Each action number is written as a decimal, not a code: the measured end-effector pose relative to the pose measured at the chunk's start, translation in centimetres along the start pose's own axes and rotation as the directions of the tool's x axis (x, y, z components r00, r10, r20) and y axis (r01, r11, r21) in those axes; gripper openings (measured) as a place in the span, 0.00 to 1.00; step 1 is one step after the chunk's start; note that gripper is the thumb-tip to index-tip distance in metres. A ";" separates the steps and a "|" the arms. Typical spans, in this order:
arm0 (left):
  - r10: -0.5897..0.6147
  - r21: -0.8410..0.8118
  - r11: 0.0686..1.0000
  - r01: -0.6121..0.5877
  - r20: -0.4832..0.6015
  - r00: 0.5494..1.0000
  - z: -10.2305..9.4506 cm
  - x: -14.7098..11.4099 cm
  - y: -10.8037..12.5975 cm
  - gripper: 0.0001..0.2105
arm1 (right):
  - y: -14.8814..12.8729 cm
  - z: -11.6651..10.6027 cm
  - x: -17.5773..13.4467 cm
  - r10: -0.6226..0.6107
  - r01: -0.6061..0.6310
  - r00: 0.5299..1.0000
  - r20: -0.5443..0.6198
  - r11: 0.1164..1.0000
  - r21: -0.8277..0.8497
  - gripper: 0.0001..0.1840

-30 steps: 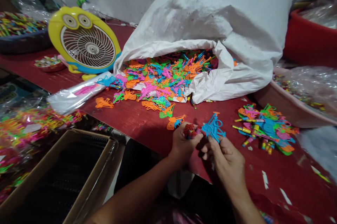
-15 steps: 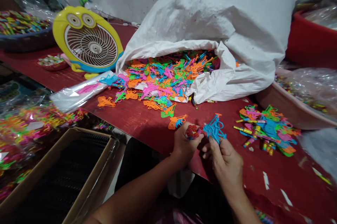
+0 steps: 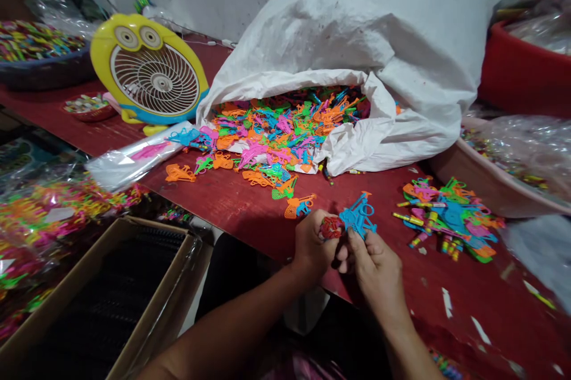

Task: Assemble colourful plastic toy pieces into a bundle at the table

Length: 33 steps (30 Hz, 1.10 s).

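Observation:
My left hand (image 3: 308,248) is closed around a bundle of small red pieces (image 3: 331,228), too small to name surely; their ends show above the fist. Pinched in my right hand (image 3: 381,267) is a blue plastic toy gun (image 3: 357,217), its left side against or very near the left hand's fingers. Some right fingertips are hidden behind the thumb and the toy. Just beyond the left hand lies an orange toy gun (image 3: 292,207) on the red table (image 3: 250,231). To the right is a pile of mixed toy guns and small striped tubes (image 3: 455,216).
A big white sack (image 3: 357,29) spills colourful toy guns (image 3: 281,124) onto the table. Left of it stand a yellow fan (image 3: 100,65) and a clear plastic packet (image 3: 129,160). An open cardboard box (image 3: 147,291) is at lower left; a pink tub (image 3: 486,175) stands at right.
My right hand has moved a little left, bringing the blue toy gun up to the left hand. The red bundle stays in the left fist, now turned slightly more toward view.

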<state>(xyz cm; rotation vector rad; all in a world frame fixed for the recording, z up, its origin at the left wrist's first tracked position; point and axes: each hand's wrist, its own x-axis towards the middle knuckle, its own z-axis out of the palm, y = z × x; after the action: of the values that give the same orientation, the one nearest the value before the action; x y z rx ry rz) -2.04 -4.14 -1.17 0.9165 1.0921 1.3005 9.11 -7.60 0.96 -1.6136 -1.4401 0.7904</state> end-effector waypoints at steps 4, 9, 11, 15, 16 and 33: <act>0.064 0.140 0.988 -0.060 -0.027 0.998 0.0 0.3 0.0 0.03 | 0.4 0.5 0.1 0.018 -0.017 1.000 -0.016 0.999 0.029 0.22; 0.061 0.225 0.973 -0.050 -0.040 0.997 0.1 0.9 -0.9 0.07 | 0.6 -0.4 1.2 0.201 -0.201 0.979 0.032 0.931 0.305 0.22; 0.033 0.166 0.986 -0.021 -0.070 0.997 0.3 1.1 -1.0 0.09 | 1.1 -2.7 2.7 0.268 -0.228 0.962 -0.049 0.891 0.393 0.22; -0.112 -0.068 0.992 0.104 -0.128 0.985 0.3 1.3 -0.4 0.12 | 2.5 -10.8 7.1 0.387 -0.239 0.888 -0.250 0.851 0.468 0.17; -0.140 -0.117 0.985 0.125 -0.129 0.982 0.1 1.3 -0.1 0.13 | 2.8 -12.7 8.0 0.412 -0.257 0.874 -0.259 0.843 0.473 0.16; -0.122 -0.395 0.915 0.080 -0.084 0.989 -4.4 0.0 1.9 0.20 | -0.1 3.5 10.3 -0.455 0.589 0.779 0.431 0.765 -0.258 0.19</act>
<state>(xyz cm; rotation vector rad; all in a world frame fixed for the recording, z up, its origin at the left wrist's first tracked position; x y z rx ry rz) -6.78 -4.31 -0.45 0.4891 0.9006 1.4277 7.60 3.10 0.08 -1.2402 -2.2968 0.4799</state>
